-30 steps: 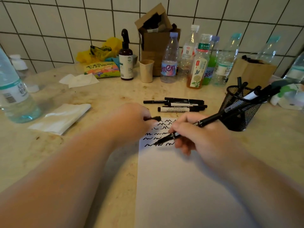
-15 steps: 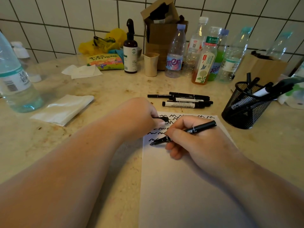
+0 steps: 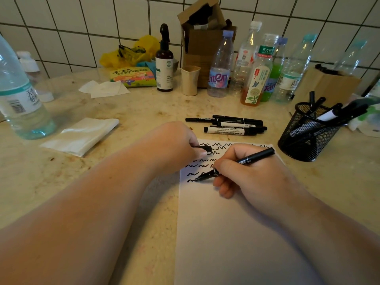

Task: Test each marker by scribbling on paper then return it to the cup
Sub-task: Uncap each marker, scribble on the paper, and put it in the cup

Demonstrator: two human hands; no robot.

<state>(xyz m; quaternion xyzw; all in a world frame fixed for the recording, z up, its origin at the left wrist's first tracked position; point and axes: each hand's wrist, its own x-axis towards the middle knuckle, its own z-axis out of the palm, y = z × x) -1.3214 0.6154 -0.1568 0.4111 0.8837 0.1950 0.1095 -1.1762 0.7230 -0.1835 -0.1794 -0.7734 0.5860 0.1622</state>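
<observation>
Lowered, right hand [image 3: 253, 177] grips marker [image 3: 236, 164]; left hand [image 3: 176, 147] pinches cap [image 3: 205, 149]; mesh cup [image 3: 306, 132] holds markers.

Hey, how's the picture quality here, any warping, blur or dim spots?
Head view: wide-angle warping bends the wall tiles and stretches both forearms; light is dim and warm; the marker in the right hand and the scribbles on the paper read sharp; the edge bottle looks soft.

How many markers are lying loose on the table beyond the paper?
4, I think, in one tight pile just past the paper: marker one, two, three, four. They overlap, so another may be hidden.
</observation>
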